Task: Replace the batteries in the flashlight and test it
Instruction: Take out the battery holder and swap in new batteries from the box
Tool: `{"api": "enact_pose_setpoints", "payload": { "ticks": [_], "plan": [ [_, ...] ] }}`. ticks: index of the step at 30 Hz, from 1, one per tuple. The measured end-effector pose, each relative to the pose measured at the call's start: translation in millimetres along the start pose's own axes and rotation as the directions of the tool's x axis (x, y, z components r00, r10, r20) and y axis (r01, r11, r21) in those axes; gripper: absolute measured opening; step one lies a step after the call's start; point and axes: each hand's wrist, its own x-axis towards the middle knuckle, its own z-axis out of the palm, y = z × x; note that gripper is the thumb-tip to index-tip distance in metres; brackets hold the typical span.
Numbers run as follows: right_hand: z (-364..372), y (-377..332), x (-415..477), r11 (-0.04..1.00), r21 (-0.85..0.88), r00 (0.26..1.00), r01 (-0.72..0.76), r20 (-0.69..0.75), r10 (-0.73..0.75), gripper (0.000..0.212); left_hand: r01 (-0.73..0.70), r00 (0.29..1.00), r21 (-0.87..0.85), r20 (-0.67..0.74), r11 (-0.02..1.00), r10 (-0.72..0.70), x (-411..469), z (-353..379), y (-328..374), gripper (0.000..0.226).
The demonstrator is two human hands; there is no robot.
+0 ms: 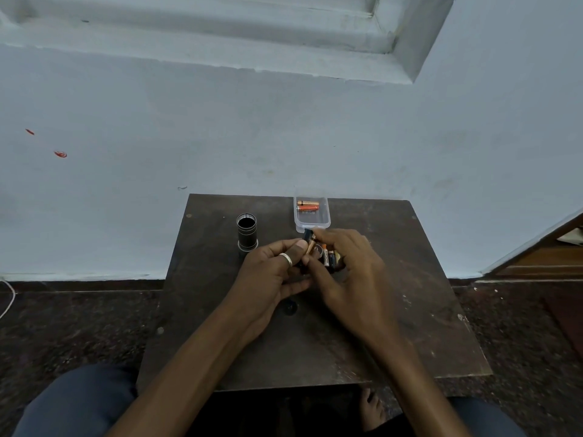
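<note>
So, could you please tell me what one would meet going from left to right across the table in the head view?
Flashlight body, standing on end → left hand → battery holder gripped between both hands → right hand. The clear plastic tray holding two batteries lies farther back, above the hands.

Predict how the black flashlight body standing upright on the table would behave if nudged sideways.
The flashlight body stands tall and narrow on end, so it would probably tip. Being cylindrical, it would likely roll across the table afterwards.
</note>
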Motion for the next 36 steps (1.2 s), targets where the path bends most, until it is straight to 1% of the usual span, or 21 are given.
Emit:
{"api": "enact_pose_setpoints", "payload": {
  "ticks": [3,5,8,11,16,19,22,24,26,30,32,33,36],
  "plan": [
    [-0.5,6.0,-4.3,0.999,-0.038,0.996,0.020,0.091,-0.017,0.051,-0.003,1.000,-0.008,0.011,1.000,0.004,-0.4,-1.3,0.3,0.019],
    [-0.5,9.7,-5.7,0.998,-0.057,0.991,0.035,0.132,-0.027,0.057,-0.005,1.000,-0.002,0.014,1.000,0.005,-0.1,-1.7,-0.6,0.019],
    [-0.1,11.9,-7.0,0.993,-0.101,0.986,0.067,0.156,-0.051,0.054,-0.013,1.000,-0.003,0.025,1.000,0.013,0.3,-1.0,-2.0,0.020],
    [-0.8,11.4,-6.2,0.993,-0.095,0.984,0.070,0.173,-0.052,0.052,-0.020,0.999,-0.001,0.039,1.000,0.020,0.5,-1.0,-1.6,0.020],
    [-4.0,9.8,-3.1,0.999,0.034,0.993,-0.024,0.121,0.020,0.058,0.014,0.998,0.002,0.059,1.000,-0.014,0.4,2.3,-0.5,0.020],
    [-7.5,8.7,-2.3,0.999,0.021,0.989,-0.042,0.144,0.039,0.059,0.015,0.997,0.039,0.078,0.999,-0.018,-1.0,4.8,-2.6,0.017],
    [-7.0,9.4,-3.8,0.996,0.014,0.980,-0.089,0.178,0.085,0.068,-0.004,0.999,0.068,0.033,0.998,0.001,-1.1,3.8,-5.5,0.017],
    [-5.9,10.3,-4.2,0.993,0.026,0.974,-0.118,0.197,0.111,0.074,-0.007,1.000,0.054,0.019,0.999,0.006,-0.2,2.8,-5.9,0.020],
    [-5.2,11.7,-3.6,0.989,0.038,0.971,-0.144,0.200,0.133,0.076,0.000,1.000,0.032,0.020,0.999,0.000,0.2,2.0,-6.3,0.022],
    [-5.4,10.8,-1.2,0.984,0.030,0.959,-0.173,0.233,0.161,0.071,0.016,1.000,0.007,0.017,1.000,-0.016,1.6,3.0,-8.0,0.023],
    [-7.8,11.0,2.2,0.984,0.015,0.955,-0.176,0.245,0.167,0.063,0.016,1.000,-0.027,0.009,1.000,-0.016,2.5,3.1,-7.1,0.022],
    [-9.3,12.3,5.4,0.987,-0.001,0.962,-0.158,0.226,0.154,0.055,0.014,1.000,-0.046,0.006,0.999,-0.014,2.7,2.9,-6.0,0.022],
    [-9.8,19.8,22.2,0.990,-0.104,0.989,-0.100,0.098,0.110,0.030,0.022,1.000,-0.081,-0.002,0.996,-0.022,3.1,1.2,-3.2,0.023]
  ]
}}
